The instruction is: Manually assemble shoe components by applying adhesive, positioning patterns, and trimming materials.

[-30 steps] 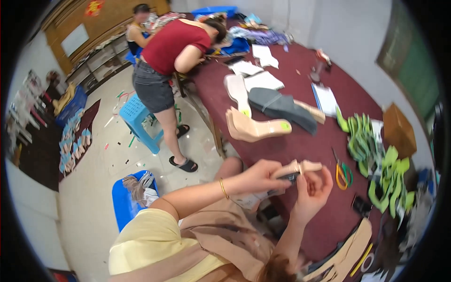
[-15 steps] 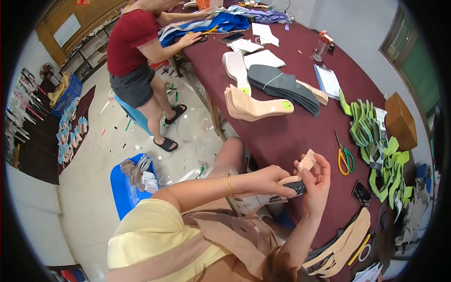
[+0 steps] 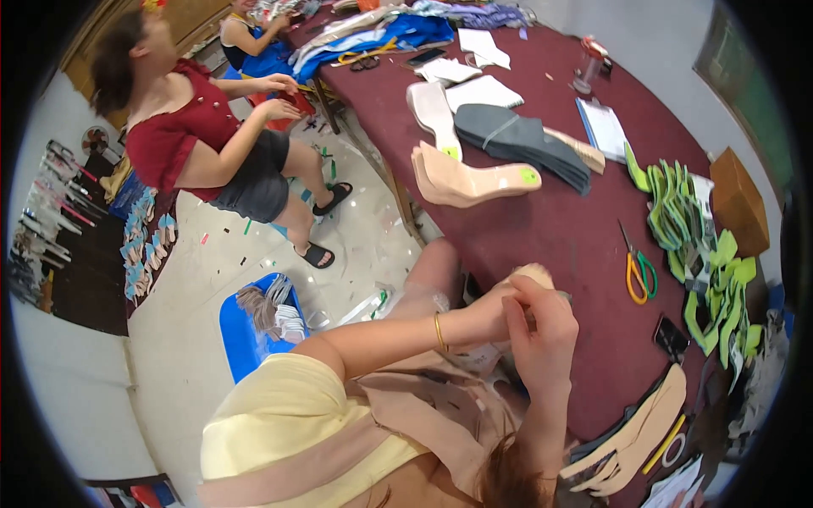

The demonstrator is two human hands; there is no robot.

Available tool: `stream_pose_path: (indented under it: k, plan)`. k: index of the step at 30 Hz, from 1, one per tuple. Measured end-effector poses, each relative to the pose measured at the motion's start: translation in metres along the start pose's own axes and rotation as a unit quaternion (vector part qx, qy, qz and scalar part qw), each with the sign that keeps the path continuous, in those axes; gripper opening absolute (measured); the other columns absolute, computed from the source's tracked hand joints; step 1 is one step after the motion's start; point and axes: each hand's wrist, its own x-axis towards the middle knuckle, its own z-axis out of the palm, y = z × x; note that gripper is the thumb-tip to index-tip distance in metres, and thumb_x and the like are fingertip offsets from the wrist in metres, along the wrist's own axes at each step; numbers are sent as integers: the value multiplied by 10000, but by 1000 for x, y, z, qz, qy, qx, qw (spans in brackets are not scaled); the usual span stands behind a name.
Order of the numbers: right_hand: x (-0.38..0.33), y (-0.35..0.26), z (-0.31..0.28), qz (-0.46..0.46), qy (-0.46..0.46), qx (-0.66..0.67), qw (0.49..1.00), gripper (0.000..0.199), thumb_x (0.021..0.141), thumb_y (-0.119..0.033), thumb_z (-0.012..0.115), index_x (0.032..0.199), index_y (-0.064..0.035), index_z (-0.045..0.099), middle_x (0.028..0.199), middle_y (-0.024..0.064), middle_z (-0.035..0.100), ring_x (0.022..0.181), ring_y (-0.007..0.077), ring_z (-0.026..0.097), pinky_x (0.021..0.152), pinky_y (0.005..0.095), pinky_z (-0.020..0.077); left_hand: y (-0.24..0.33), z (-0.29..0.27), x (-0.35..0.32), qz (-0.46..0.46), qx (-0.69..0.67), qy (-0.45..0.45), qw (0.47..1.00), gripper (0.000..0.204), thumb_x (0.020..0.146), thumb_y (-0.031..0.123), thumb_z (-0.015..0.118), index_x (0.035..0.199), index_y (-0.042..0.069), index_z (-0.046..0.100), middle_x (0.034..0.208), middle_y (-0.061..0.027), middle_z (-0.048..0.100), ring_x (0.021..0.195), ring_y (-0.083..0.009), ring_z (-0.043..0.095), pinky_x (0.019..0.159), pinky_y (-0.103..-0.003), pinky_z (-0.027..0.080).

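My left hand (image 3: 484, 311), a gold bangle on its wrist, and my right hand (image 3: 546, 332) are pressed together at the near edge of the maroon table (image 3: 584, 229). Both grip a small beige sole piece (image 3: 533, 273) that sticks out just above the fingers. Most of the piece is hidden by my right hand. Orange-and-green scissors (image 3: 637, 273) lie on the table just right of my hands.
Beige wedge soles (image 3: 470, 176), grey soles (image 3: 518, 140), green cut pieces (image 3: 688, 222), a cardboard box (image 3: 738, 199), a black phone (image 3: 671, 339) and flat beige insoles (image 3: 637, 433) lie on the table. A person in a red top (image 3: 190, 140) sits at left. A blue bin (image 3: 254, 323) stands on the floor.
My hands have closed tighter around the beige piece, covering more of it. The person in red has drawn back from the table and now sits to the left.
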Motion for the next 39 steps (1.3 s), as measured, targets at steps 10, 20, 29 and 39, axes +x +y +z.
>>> stream_pose_path:
  k: [10,20,29,39]
  plan:
    - [-16,35,-38,54,120,54,990,263,705,-23,719,962,-56,672,761,49,599,642,154,584,568,240,468,12,2,8,57,75,45,995,385,826,106,683,1157,-18,530,963,-27,610,846,-78,588,714,-220,496]
    - [-31,26,-44,-28,205,13,978,221,649,-22,752,861,-63,705,759,47,605,638,143,592,533,251,474,20,-2,0,93,173,-31,980,360,787,151,719,1088,-2,596,922,-33,622,797,-92,586,702,-243,483]
    - [-37,25,-45,33,196,90,976,120,683,33,714,779,-19,665,759,60,606,660,129,596,539,239,477,24,4,0,12,91,-54,994,345,784,117,718,1085,3,594,913,-29,613,803,-90,576,707,-238,480]
    - [-105,33,-76,180,171,-28,968,93,784,34,601,830,-12,534,783,76,520,670,200,526,591,301,426,-15,59,9,-19,36,-171,984,332,800,135,702,1056,-30,568,926,-27,573,820,-92,533,727,-242,462]
